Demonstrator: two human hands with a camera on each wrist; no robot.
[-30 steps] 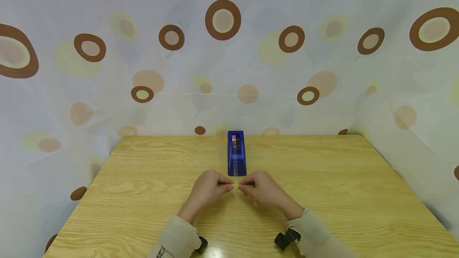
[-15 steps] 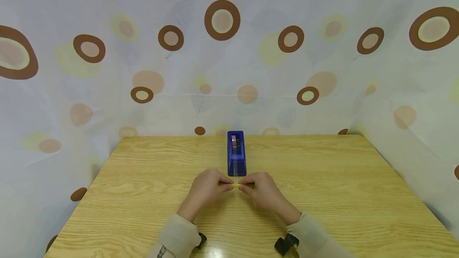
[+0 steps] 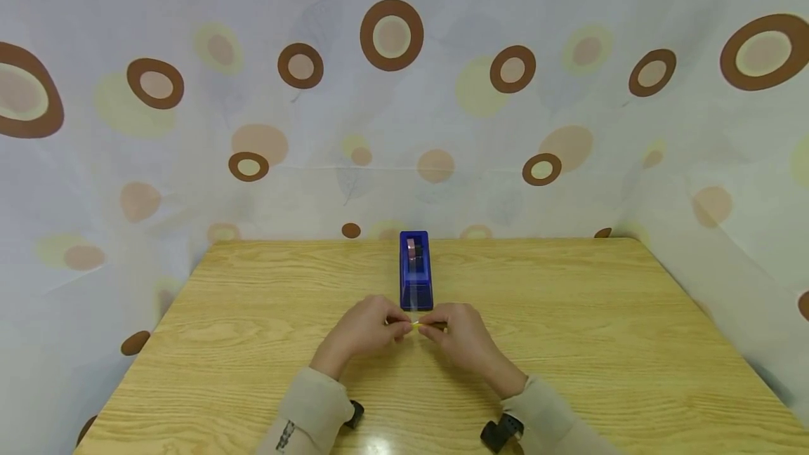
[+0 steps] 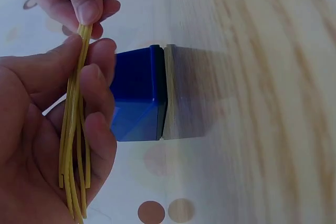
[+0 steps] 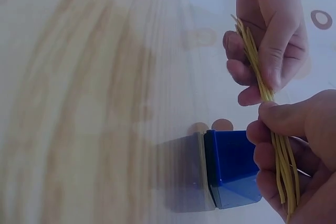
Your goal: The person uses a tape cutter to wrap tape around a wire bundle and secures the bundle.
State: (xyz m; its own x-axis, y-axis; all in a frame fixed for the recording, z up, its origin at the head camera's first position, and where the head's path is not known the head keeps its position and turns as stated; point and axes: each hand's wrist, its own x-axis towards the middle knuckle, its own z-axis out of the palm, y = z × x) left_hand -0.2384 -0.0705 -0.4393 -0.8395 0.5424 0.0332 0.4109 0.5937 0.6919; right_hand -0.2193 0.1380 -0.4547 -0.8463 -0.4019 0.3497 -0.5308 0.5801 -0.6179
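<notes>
Left hand [image 3: 360, 330] and right hand [image 3: 464, 337] both pinch a bundle of thin yellow strands [image 4: 76, 95], just in front of the blue plastic tape dispenser [image 3: 425, 286]. I'd pinch snugly, strands lined up. Can't tell if the narrow clear tape strip [image 3: 413, 315] touches them; too much is covered.

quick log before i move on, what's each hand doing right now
Left hand: closed, pinching the yellow strands.
Right hand: closed, pinching the same yellow strands.
</notes>
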